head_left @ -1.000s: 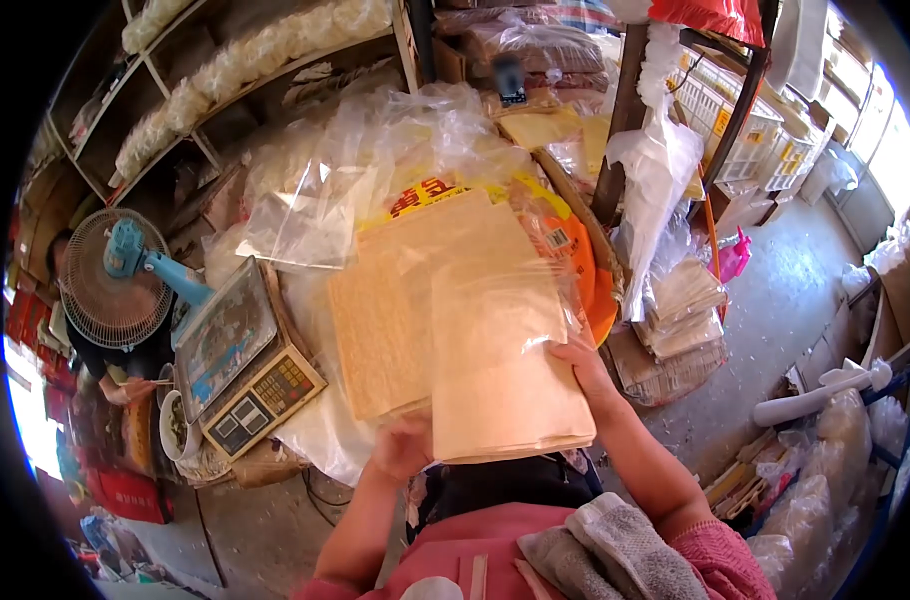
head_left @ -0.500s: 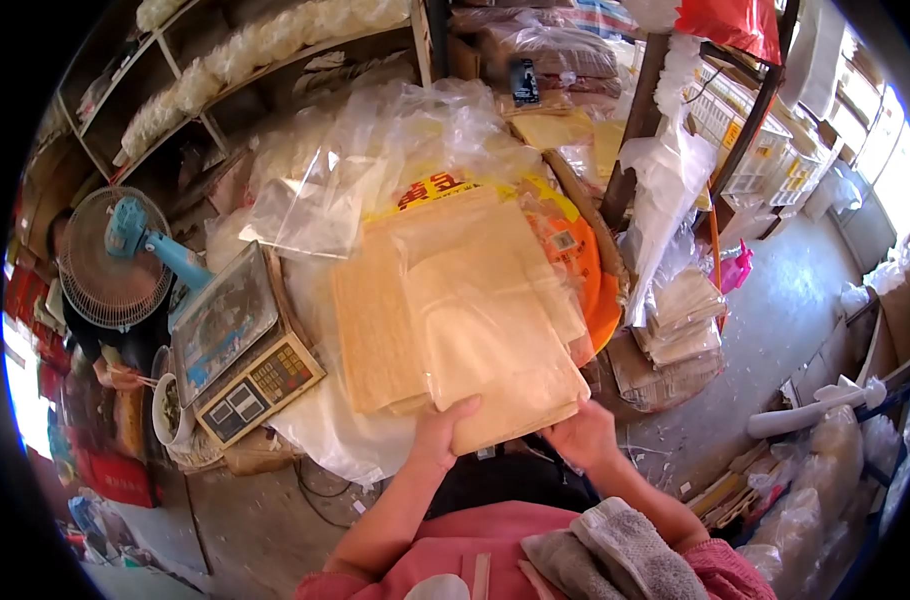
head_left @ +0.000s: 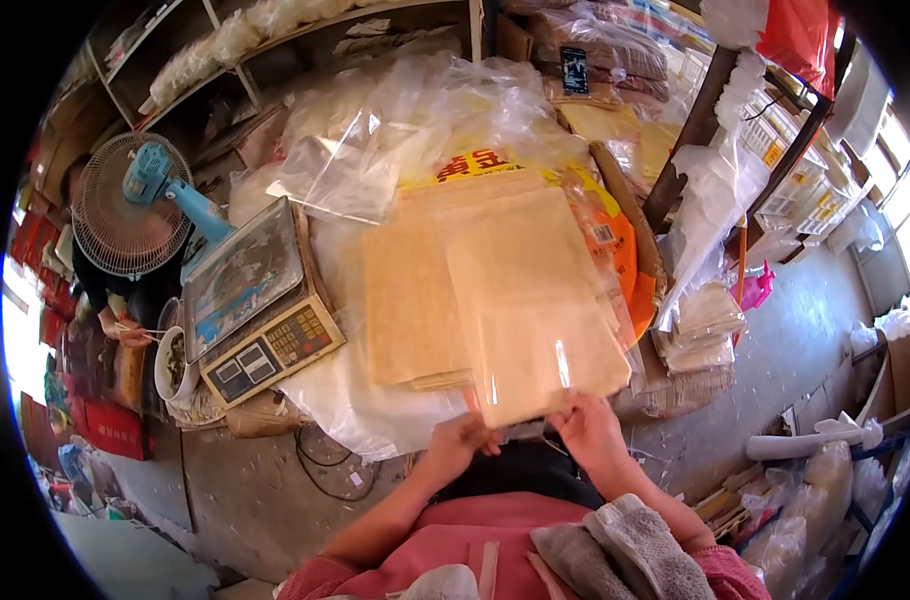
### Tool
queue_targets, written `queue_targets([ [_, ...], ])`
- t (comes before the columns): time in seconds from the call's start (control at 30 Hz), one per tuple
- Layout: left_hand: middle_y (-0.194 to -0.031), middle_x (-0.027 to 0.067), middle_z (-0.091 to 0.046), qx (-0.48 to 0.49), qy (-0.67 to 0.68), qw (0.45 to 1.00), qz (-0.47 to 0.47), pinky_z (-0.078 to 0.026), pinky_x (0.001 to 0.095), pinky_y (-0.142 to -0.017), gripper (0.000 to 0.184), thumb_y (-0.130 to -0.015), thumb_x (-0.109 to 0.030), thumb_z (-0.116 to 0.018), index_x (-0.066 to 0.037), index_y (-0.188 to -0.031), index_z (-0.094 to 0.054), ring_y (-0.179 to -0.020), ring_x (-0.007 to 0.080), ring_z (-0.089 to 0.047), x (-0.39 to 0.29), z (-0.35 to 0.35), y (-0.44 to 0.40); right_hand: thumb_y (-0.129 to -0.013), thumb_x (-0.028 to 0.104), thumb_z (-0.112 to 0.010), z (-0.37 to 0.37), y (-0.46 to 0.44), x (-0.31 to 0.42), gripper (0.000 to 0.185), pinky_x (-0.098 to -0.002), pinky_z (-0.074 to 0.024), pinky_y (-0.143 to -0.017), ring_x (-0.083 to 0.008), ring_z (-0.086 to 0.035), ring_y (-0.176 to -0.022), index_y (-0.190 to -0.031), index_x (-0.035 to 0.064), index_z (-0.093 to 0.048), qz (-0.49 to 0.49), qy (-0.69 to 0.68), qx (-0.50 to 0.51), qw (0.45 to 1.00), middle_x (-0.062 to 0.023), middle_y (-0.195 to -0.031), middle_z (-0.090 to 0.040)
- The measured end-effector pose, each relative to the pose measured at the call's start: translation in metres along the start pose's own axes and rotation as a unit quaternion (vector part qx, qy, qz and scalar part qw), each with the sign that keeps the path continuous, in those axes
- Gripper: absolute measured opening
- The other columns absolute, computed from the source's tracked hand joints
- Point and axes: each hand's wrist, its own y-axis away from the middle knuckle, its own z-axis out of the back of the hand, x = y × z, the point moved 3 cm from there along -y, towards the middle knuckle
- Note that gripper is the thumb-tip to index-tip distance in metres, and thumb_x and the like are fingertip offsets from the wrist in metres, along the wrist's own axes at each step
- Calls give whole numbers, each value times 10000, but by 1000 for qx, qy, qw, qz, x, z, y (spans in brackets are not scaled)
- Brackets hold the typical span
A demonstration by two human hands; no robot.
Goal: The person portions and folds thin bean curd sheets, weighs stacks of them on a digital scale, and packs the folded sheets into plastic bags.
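Note:
A flat tan bag with a glossy surface (head_left: 540, 290) lies on a stack of similar tan sheets or bags (head_left: 410, 300). My right hand (head_left: 587, 430) pinches the bag's near edge, thumb on top, right of its middle. My left hand (head_left: 457, 442) is at the near left corner, its fingers curled together; whether they grip the corner or something thin there is unclear. Crumpled clear plastic (head_left: 375, 150) and a yellow bag with red characters (head_left: 480, 163) lie behind the stack. An orange printed package (head_left: 620, 240) borders it on the right.
Left of the stack stands a digital scale (head_left: 275, 350), with a bowl of food (head_left: 175, 365) and a blue fan (head_left: 150, 190) beyond. Another person's hand (head_left: 125, 330) holds chopsticks there. A dark post (head_left: 700, 135) rises at the right, near stacked wrapped packets (head_left: 710, 325).
My left hand has shifted from gripping the stack's left edge to the near corner. My right hand has moved from the right corner onto the near edge. The view has shifted slightly.

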Motion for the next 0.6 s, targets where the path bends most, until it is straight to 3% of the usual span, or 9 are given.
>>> queue_targets([
  [0.17, -924, 72, -660, 196, -124, 972, 31, -490, 271, -760, 238, -854, -73, -600, 16, -1074, -613, -812, 116, -615, -39, 17, 11, -825, -1, -491, -12, -35, 14, 261, -410, -484, -842, -259, -604, -950, -1086, 16, -502, 34, 11, 17, 999, -101, -1032, -610],
  [0.2, -998, 61, -652, 162, -201, 966, -31, -486, 290, -781, 313, -814, -75, -638, -2, -1115, -594, -867, 99, -597, -64, 33, 6, -823, 1, -495, -10, -35, 15, 267, -406, -483, -843, -259, -603, -953, -1089, 17, -503, 27, 20, 9, 999, -102, -1038, -610],
  [0.23, -1090, 61, -618, 80, -169, 978, -94, -477, 293, -802, 414, -778, -83, -662, 6, -1167, -550, -908, 106, -581, -76, 59, -7, -817, 15, -510, -11, -30, 16, 278, -401, -480, -846, -256, -600, -963, -1095, 22, -507, 36, 15, -5, 999, -97, -1055, -609],
  [0.27, -1162, 96, -572, -36, 42, 997, -57, -474, 305, -810, 530, -779, -84, -659, 25, -1254, -452, -935, 133, -581, -82, 86, -21, -822, 21, -504, -8, -30, 16, 274, -406, -475, -851, -253, -597, -971, -1096, 21, -510, 31, 11, 5, 999, -99, -1055, -610],
  [0.3, -1162, 118, -564, -188, -124, 969, -98, -480, 314, -796, 557, -778, -83, -659, 36, -1268, -421, -936, 154, -587, -82, 118, -42, -827, 27, -498, -2, -30, 16, 270, -411, -470, -856, -251, -594, -978, -1096, 20, -512, 30, 7, 15, 999, -101, -1055, -611],
  [0.33, -1162, 140, -556, -331, -281, 890, -136, -487, 323, -783, 586, -777, -82, -659, 47, -1281, -390, -936, 175, -592, -76, 150, -65, -831, 33, -493, 5, -31, 16, 267, -416, -465, -861, -248, -591, -986, -1097, 19, -515, 30, 2, 26, 999, -103, -1055, -612],
  [0.4, -1103, 160, -578, -391, -337, 846, -139, -501, 329, -759, 526, -744, -110, -680, 60, -1185, -451, -885, 224, -622, -75, 185, -109, -830, 81, -520, 14, -35, 16, 336, -421, -449, -884, -239, -574, -1018, -1164, 55, -490, 9, 9, 18, 1000, -81, -1115, -589],
  [0.5, -980, 181, -621, -334, -112, 936, -8, -519, 314, -690, 500, -742, -103, -688, 79, -1153, -471, -813, 247, -643, -93, 191, -127, -836, 110, -534, 2, -30, 24, 405, -430, -446, -893, -236, -560, -1043, -1230, 71, -447, 7, 24, -3, 1000, -74, -1166, -561],
  [0.6, -896, 182, -641, -274, 43, 960, 42, -523, 317, -635, 457, -721, -91, -706, 83, -1101, -521, -740, 245, -650, -111, 192, -133, -838, 97, -541, 3, -28, 29, 397, -428, -450, -893, -235, -553, -1054, -1223, 65, -449, 17, 44, 5, 999, -80, -1168, -557],
])
